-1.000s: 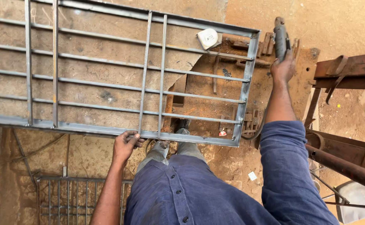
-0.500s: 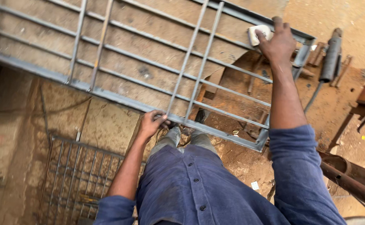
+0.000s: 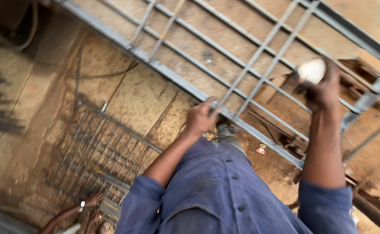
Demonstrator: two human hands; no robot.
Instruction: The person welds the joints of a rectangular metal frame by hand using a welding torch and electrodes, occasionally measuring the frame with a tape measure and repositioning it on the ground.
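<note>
Dusty workshop floor below. My left hand is clamped on the near rail of the grey metal grille; my right hand, at 2 o'clock, is closed round a white lump. Advice: keep the rail steadied, since the frame is blurred.

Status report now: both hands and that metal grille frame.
Left hand gripping near rail of grey metal grille frame. Right hand closed on white lump over the bars. Second grille on the ground; another person's hands beside it.
</note>
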